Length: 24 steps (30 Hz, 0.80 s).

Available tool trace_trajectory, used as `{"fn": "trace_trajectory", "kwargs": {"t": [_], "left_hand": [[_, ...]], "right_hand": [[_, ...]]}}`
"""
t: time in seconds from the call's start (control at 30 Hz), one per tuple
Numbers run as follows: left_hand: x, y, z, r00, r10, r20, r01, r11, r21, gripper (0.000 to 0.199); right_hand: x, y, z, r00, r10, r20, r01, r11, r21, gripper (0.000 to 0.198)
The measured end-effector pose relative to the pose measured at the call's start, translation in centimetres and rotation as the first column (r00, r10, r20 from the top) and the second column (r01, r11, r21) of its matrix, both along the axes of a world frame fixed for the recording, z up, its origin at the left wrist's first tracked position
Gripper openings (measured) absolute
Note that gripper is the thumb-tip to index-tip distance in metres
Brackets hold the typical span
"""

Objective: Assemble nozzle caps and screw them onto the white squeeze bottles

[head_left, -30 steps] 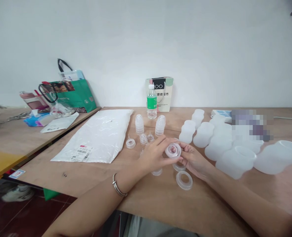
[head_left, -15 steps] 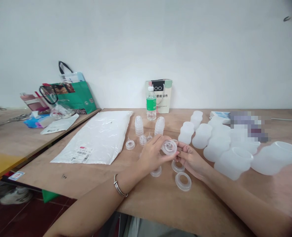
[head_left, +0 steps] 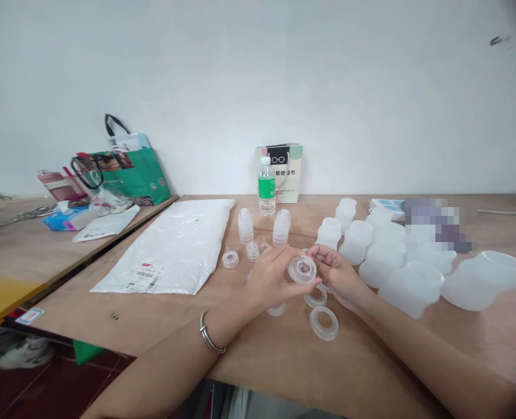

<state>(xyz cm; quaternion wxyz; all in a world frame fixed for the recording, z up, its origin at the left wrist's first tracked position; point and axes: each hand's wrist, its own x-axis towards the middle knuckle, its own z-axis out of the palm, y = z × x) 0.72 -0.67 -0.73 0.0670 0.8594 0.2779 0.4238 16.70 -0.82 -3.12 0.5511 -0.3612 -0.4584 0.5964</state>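
My left hand [head_left: 269, 279] is closed on a clear bottle collar ring [head_left: 296, 276], thumb below and fingers over the top; a teat's round base shows in its middle. Close against the ring's right side, my right hand [head_left: 339, 278] has its fingers pinched together. What they grip is hidden behind the ring. Below the hands, a loose collar ring [head_left: 324, 333] lies flat, with another ring [head_left: 314, 302] just behind it. Beyond my left hand are a collar with a teat standing in it [head_left: 230, 258], a clear teat piece [head_left: 252, 251] and two stacks of clear domed caps [head_left: 245, 227].
Several frosted bottle bodies [head_left: 380, 265] stand at right. A white plastic mailer [head_left: 166, 244] covers the table's left part. At the back stand a water bottle [head_left: 266, 189] and a paper bag [head_left: 290, 174]. A green bag [head_left: 142, 174] and tissue pack [head_left: 68, 217] sit on the neighbouring table.
The collar ring has shifted slightly right and down in view. The teat base in its middle looks flatter and more centred. My right fingers have moved up a little beside the ring.
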Motion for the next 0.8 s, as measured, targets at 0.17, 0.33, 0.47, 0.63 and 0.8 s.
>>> {"fn": "trace_trajectory", "kwargs": {"t": [0.17, 0.33, 0.47, 0.63, 0.8], "left_hand": [[-0.3, 0.6, 1.5, 0.999, 0.017, 0.027, -0.016, 0.999, -0.049, 0.027], [0.4, 2.4, 3.1, 0.997, 0.062, -0.054, -0.060, 0.998, 0.035, 0.029], [0.6, 3.2, 2.7, 0.982, 0.125, -0.142, -0.120, 0.992, 0.039, 0.031], [0.3, 2.7, 1.0, 0.970, 0.219, -0.111, -0.216, 0.976, 0.035, 0.028], [0.2, 2.0, 0.3, 0.960, 0.258, -0.108, -0.258, 0.966, 0.008, 0.031]], "right_hand": [[-0.4, 0.7, 1.8, 0.987, 0.015, -0.162, -0.014, 1.000, 0.007, 0.023], [-1.0, 1.9, 2.1, 0.959, 0.019, -0.284, -0.025, 1.000, -0.017, 0.015], [-1.3, 2.4, 1.0, 0.943, 0.022, -0.332, -0.041, 0.998, -0.048, 0.013], [-1.5, 1.9, 0.0, 0.944, 0.001, -0.329, -0.023, 0.998, -0.063, 0.016], [-1.5, 1.2, -0.5, 0.958, -0.034, -0.285, 0.014, 0.997, -0.072, 0.016]]}}
